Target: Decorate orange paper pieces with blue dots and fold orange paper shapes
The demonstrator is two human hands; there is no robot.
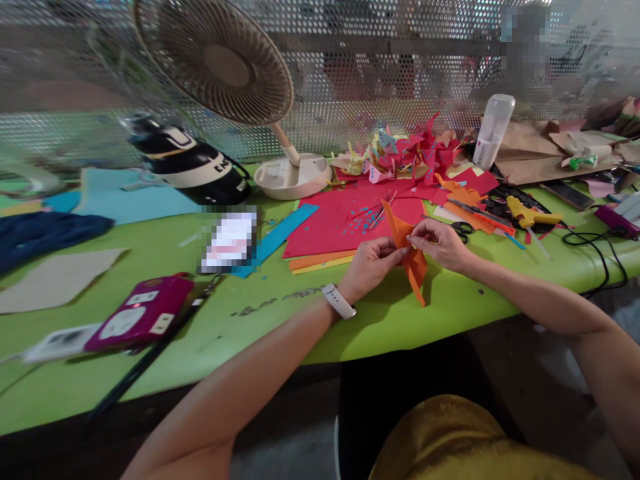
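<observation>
An orange folded paper [414, 272] is held upright between two bare hands near the front edge of a green tabletop [380, 341].

The left hand [376, 264] is angled in from the lower left, its forearm slanted upward, a white wristband [339, 301] worn at the wrist; the paper is pinched between its thumb and fingers. The right hand [439, 244] is extended from the right with the elbow bent and fingers curled, and the paper is gripped by its fingertips close to the left thumb. Whether the paper's lower tip is rested on the surface cannot be told. Red sheets [317, 233] are stacked just beyond the left hand; black-handled scissors [463, 231] and a yellow glue gun [532, 213] are seen past the right.
</observation>
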